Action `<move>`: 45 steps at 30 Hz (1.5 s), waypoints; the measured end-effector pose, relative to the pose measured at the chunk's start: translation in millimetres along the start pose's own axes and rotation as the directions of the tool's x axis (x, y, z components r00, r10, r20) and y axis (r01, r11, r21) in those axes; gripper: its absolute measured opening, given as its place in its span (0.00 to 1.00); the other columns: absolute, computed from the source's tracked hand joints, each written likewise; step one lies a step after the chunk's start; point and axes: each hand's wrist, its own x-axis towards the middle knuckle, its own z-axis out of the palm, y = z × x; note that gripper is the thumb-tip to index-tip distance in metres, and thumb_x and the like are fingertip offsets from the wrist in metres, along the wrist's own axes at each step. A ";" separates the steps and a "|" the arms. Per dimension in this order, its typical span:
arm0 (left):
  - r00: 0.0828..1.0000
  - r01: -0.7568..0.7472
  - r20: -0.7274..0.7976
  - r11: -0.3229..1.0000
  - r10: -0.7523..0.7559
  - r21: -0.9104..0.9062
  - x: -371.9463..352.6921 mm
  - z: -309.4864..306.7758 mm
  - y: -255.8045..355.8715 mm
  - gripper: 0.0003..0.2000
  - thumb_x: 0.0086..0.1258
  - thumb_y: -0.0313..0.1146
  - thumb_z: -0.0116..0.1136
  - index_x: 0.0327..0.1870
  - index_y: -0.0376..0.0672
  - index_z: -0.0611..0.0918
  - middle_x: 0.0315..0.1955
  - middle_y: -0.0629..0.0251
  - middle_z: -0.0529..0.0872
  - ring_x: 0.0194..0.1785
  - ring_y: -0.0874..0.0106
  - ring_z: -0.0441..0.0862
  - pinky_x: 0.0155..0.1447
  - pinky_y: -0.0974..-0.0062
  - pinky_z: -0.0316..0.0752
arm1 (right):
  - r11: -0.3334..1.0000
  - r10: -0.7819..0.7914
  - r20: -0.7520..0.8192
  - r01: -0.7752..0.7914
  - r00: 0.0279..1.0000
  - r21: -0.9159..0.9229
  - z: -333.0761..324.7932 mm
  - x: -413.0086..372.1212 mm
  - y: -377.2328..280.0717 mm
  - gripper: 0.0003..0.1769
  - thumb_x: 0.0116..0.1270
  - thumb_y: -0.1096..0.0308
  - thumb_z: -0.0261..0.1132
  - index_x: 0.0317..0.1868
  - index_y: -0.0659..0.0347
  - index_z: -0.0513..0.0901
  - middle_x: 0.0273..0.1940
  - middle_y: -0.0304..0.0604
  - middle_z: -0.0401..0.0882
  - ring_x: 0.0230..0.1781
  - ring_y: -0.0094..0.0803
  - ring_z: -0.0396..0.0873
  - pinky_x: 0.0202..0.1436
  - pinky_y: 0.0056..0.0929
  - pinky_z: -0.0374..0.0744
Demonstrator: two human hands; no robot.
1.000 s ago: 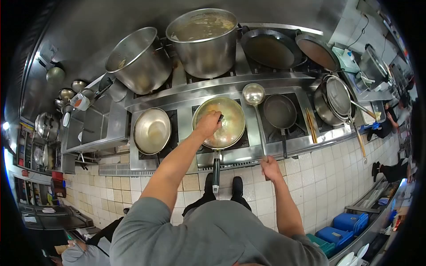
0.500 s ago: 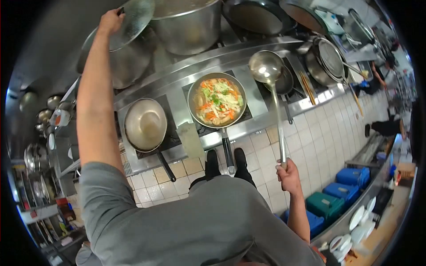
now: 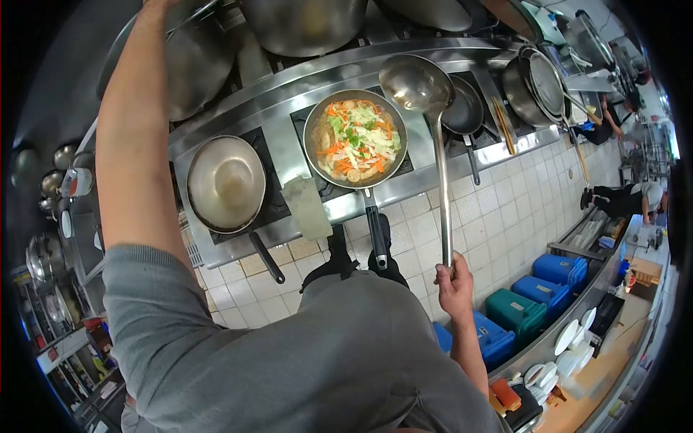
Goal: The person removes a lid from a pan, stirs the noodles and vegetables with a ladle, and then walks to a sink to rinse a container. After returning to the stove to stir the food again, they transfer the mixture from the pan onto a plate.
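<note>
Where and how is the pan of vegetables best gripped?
Probably by the black handle of the pan, closing around it from the person's side: it points toward the person and sticks out past the stove's front edge, while the bowl sits over the burner. The right hand holds a ladle.

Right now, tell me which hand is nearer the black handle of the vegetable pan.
Right. The right hand, gripping the ladle, is right of the black handle; the left hand, mostly cut off, is far from it at the picture's top edge.
</note>
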 end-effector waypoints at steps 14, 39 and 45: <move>0.527 0.840 0.849 0.131 0.032 -0.526 -589.6 64.1 149.0 0.15 0.76 0.46 0.53 0.47 0.43 0.79 0.35 0.67 0.80 0.34 0.75 0.77 0.36 0.73 0.75 | 0.998 0.024 0.329 -0.002 0.944 -0.065 -3.5 64.9 -6.2 0.20 0.67 0.72 0.62 0.59 0.65 0.74 0.24 0.38 0.73 0.20 0.22 0.72 0.25 0.27 0.73; 0.346 0.855 0.921 -0.464 0.177 -0.232 -662.3 57.8 270.1 0.15 0.74 0.48 0.57 0.44 0.46 0.73 0.19 0.71 0.71 0.15 0.77 0.64 0.22 0.73 0.62 | 0.318 -0.233 0.559 0.605 0.796 -0.729 -68.0 165.0 33.8 0.31 0.67 0.69 0.57 0.71 0.51 0.67 0.48 0.57 0.82 0.45 0.52 0.83 0.49 0.46 0.81; 0.384 0.834 0.909 -0.484 0.164 -0.265 -667.7 64.1 268.7 0.14 0.74 0.47 0.58 0.44 0.46 0.74 0.19 0.70 0.72 0.14 0.76 0.64 0.23 0.72 0.63 | 0.553 -0.299 0.505 0.578 0.810 -0.600 -100.6 145.3 30.8 0.32 0.64 0.73 0.60 0.70 0.51 0.69 0.49 0.56 0.82 0.46 0.54 0.82 0.51 0.43 0.81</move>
